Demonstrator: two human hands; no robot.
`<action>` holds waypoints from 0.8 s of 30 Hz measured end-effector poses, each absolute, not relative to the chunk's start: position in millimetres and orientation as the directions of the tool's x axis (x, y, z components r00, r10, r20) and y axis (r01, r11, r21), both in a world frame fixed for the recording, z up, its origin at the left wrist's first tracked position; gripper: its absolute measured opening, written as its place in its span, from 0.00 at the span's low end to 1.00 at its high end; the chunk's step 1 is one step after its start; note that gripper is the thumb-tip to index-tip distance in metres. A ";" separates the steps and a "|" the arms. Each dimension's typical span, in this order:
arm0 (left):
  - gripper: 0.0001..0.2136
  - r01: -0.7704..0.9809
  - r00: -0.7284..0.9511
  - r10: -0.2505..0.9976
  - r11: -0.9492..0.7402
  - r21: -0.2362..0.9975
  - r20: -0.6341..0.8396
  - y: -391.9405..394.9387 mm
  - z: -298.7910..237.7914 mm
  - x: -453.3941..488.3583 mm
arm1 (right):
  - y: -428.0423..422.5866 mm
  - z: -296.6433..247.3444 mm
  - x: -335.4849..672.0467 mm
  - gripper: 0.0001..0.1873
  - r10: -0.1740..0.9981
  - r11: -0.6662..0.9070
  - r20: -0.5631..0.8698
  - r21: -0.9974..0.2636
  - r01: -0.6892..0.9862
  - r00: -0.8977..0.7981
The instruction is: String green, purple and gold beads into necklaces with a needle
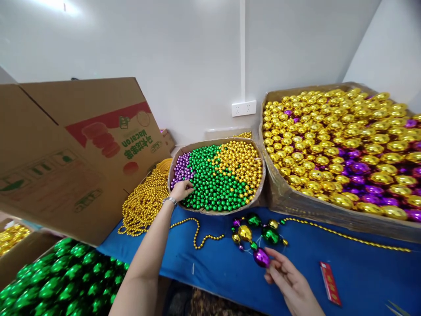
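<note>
My left hand (183, 190), wearing a wristwatch (169, 200), reaches into the left front of a box (210, 212) of small shiny beads. Its fingers are curled together at the border of the purple beads (181, 170) and green beads (217, 188); any bead between the fingertips is hidden. Gold beads (237, 158) fill the box's right side. My right hand (284, 276) pinches a large purple bead (261, 257). This bead belongs to a strung cluster (245, 233) of large and small gold, green and purple beads on clear thread, resting on the blue cloth (226, 270).
Gold bead strands (146, 199) are heaped left of the box. One gold strand (348, 235) stretches across the right. A large carton (283, 199) of gold and purple beads stands behind it. A cardboard flap (82, 153) rises at left above green beads (66, 281). A red packet (330, 283) lies at right.
</note>
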State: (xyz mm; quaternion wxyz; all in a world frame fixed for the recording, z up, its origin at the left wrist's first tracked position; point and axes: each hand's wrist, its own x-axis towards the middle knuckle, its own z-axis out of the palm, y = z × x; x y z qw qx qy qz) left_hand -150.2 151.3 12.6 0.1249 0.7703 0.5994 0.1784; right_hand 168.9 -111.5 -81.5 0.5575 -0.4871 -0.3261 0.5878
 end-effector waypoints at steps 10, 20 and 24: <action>0.12 0.632 0.040 0.968 -0.216 0.745 0.247 98.5 9.9 -93.0 | -112.1 -73.9 167.1 0.22 0.974 -0.155 -0.198 -0.936 -0.316 0.108; 0.12 -0.381 0.286 0.942 0.282 0.881 -0.177 19.3 4.2 -18.4 | -112.1 -67.2 170.2 0.25 0.973 -0.113 -0.144 -0.978 -0.175 0.179; 0.12 -0.404 0.278 0.940 0.302 0.864 -0.198 14.6 3.2 -11.8 | -113.6 -67.1 172.5 0.26 0.968 -0.119 -0.151 -0.980 -0.163 0.202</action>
